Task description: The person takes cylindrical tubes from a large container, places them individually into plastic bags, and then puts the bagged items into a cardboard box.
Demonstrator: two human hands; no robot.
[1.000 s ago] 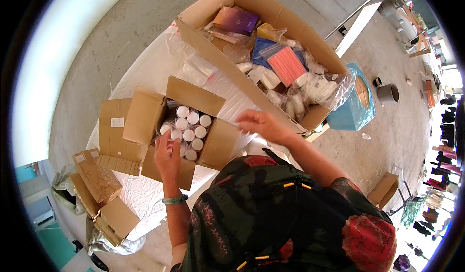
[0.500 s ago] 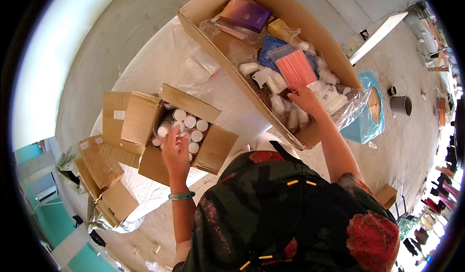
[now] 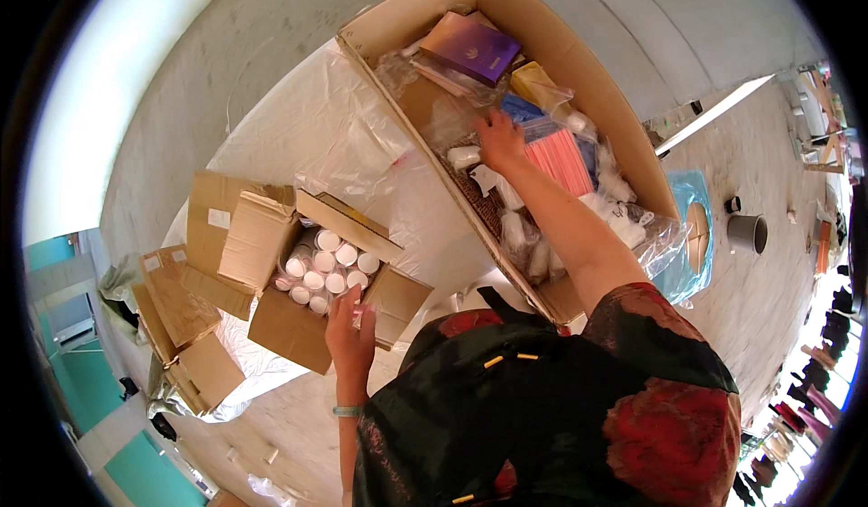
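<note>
My left hand (image 3: 350,337) is at the near right edge of a small open cardboard box (image 3: 287,328). Several white-lidded jars (image 3: 324,261) stand packed in it. Between my left thumb and fingers shows a small pale pink and white thing, too small to name. My right hand (image 3: 502,144) reaches into a large long cardboard box (image 3: 624,118), fingers apart, over clear plastic bags and beside a blue packet (image 3: 522,107). Right of that hand lies a clear bag of pink sticks (image 3: 559,162). Farther back is a purple flat box (image 3: 470,48).
White sheeting (image 3: 298,132) covers the table under the boxes. At left stands another opened carton (image 3: 185,299). Beyond the large box are a yellow packet (image 3: 541,87) inside it, a blue plastic-wrapped package (image 3: 683,276), and a grey bucket (image 3: 748,233) on the floor.
My right hand has moved away and to the left inside the large box, from beside the pink sticks to near the blue packet. My left hand has drawn back from the jars toward me.
</note>
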